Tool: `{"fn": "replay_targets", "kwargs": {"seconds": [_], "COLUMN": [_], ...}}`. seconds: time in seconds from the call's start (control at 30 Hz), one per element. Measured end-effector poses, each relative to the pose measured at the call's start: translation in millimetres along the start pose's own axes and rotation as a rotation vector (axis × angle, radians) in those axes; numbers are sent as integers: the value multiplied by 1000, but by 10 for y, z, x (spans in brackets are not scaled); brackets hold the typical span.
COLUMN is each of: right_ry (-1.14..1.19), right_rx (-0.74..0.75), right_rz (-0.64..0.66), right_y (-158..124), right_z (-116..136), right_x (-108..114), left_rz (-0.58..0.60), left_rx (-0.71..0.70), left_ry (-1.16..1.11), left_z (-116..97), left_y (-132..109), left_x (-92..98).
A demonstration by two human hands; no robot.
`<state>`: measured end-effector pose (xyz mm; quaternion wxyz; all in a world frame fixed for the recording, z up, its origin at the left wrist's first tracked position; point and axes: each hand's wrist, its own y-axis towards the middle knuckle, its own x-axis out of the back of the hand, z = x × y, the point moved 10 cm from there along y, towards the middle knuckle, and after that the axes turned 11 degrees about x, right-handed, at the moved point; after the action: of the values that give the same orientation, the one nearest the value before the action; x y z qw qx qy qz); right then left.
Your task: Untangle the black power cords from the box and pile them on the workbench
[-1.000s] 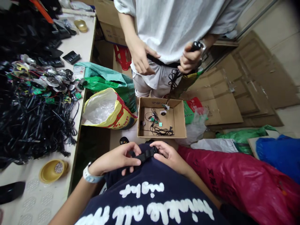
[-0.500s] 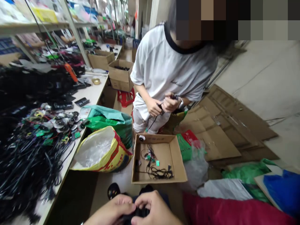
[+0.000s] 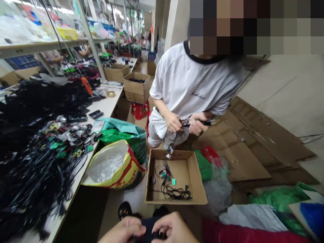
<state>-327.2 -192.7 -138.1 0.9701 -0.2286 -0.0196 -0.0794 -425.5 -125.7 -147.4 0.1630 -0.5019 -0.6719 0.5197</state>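
At the bottom of the view, my right hand [image 3: 173, 229] has its fingers curled round a small black part [image 3: 159, 234] whose kind I cannot make out. My left hand [image 3: 126, 230] is beside it with thumb and fingers pressed together; what it grips, if anything, is hidden. Dark cloth shows between the two hands. Just ahead on the floor, an open cardboard box [image 3: 176, 201] contains a coiled black cable [image 3: 174, 193], thin wires and a small green circuit board [image 3: 173, 182].
A person [image 3: 194, 87] opposite holds black parts with a cable hanging over the box. On the left, a workbench [image 3: 111, 101] carries piled black cables [image 3: 43, 175] and an orange-handled tool [image 3: 86, 85]. A yellow sack [image 3: 129, 168] stands beside it; flattened cardboard [image 3: 243, 158] lies right.
My hands have moved slightly apart, the black part staying in my right. The other person's hands have shifted, and a cable end with small parts now dangles at the box's far edge.
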Motion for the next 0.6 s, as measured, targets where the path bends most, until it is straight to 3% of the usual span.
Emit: {"fn": "replay_targets", "kwargs": {"seconds": [0.07,0.13,0.27,0.4,0.6], "right_ry": [-58,-60,-101,-182,-282], "right_rx": [52,99,149,240,271], "right_rz": [-82,-56,2,76,272], "right_y": [-103,-152,-166,-157,-150], "right_z": [216,367,457,576,710], "right_x": [67,37,-3,-18,-141], "left_rz": [-52,-11,57,21,-103], "left_rx": [58,-1,-20,-80,-163], "left_ry": [-34,-47,-88,-196,-444], "left_z": [-30,-193,-290,-213,64], "left_y": [-152,-267,-335,-393,-526], "left_x": [-27,-116,-191,-174,-175]}}
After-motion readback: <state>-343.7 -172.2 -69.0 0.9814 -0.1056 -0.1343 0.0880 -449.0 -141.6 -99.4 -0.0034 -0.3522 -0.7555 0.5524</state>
